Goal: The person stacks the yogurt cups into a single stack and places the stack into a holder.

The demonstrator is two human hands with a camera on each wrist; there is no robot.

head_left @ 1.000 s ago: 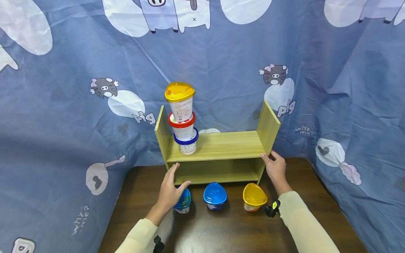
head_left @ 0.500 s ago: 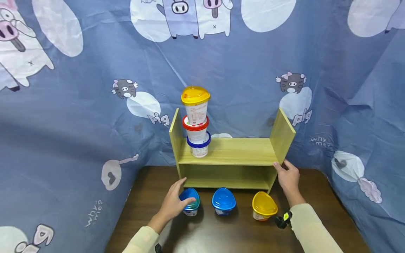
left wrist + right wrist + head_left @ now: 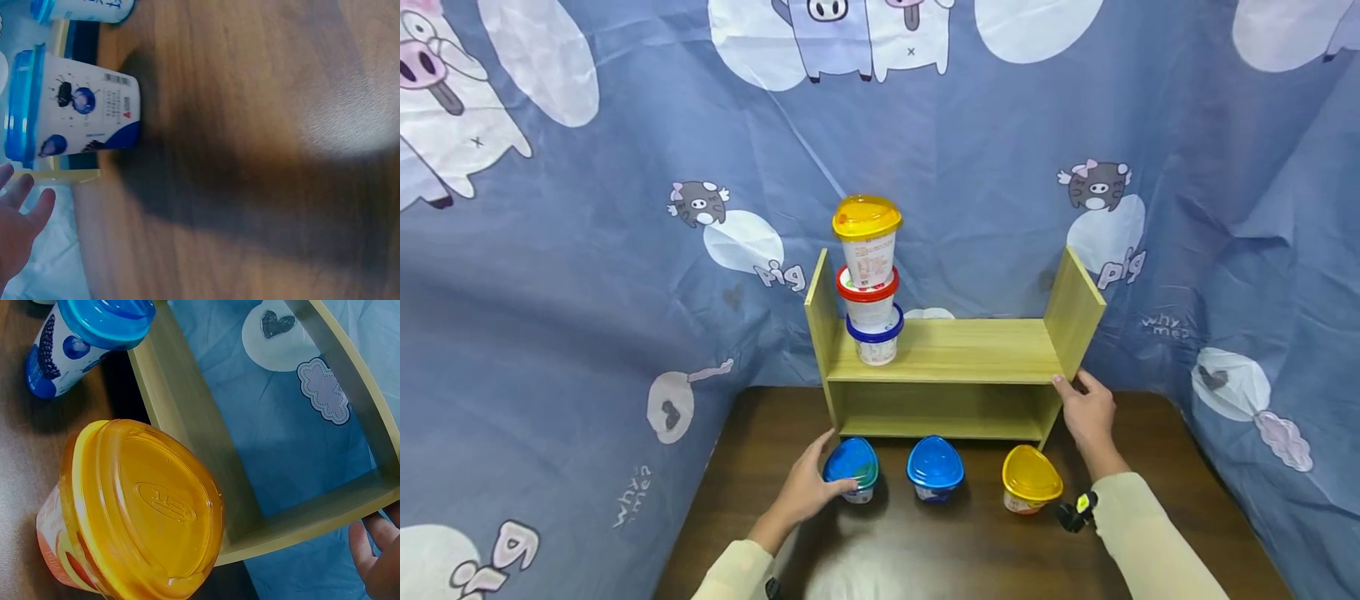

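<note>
My left hand (image 3: 805,483), fingers spread and thumb out, is at the left side of a blue-lidded yogurt cup (image 3: 853,468); its thumb overlaps the lid's front in the head view. In the left wrist view fingertips (image 3: 42,209) show beside the cup (image 3: 87,106), not gripping it. My right hand (image 3: 1088,417) grips the right side of a two-tier wooden shelf (image 3: 958,348), thumb at the front edge, other fingers outside the panel. On the upper board's left stands a stack: a blue-rimmed tub (image 3: 877,350), a red-rimmed tub (image 3: 869,312) and a yellow-lidded cup (image 3: 869,250).
Another blue-lidded cup (image 3: 935,468) and a yellow-lidded cup (image 3: 1032,479) stand in a row before the shelf on the brown table (image 3: 925,550). A blue printed curtain (image 3: 970,167) hangs behind and at both sides.
My left hand has come down from the shelf's front left to beside the left blue-lidded cup. The right hand keeps its place on the shelf. The head view has shifted.
</note>
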